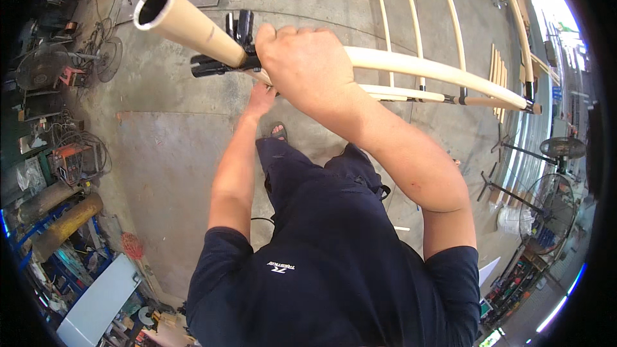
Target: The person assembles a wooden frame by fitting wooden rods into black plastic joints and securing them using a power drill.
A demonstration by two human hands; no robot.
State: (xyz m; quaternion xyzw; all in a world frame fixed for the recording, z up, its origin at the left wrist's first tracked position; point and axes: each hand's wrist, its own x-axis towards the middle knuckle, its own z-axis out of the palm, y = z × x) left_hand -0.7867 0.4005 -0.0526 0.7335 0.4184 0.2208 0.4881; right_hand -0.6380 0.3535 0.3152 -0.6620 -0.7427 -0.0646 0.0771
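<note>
My right hand (307,64) is closed over a long cream rail (437,72), beside a black metal pipe joint (215,65). Through that joint passes a thicker-looking cream pipe (199,32), its hollow end raised toward me at the upper left. Lower down, my left hand (260,99) has its fingers curled round the cream pipe below the joint; part of its grip is hidden behind the pipe and my right hand. To the right, the rail meets another black joint (529,104) of a cream pipe frame (453,19).
Loose cream pipes (497,80) lie on the concrete floor at the right, near standing fans (549,212). A flat metal sheet (173,180) covers floor on my left. Beyond it are a welding machine (74,164), cables and yellow cylinder (67,222).
</note>
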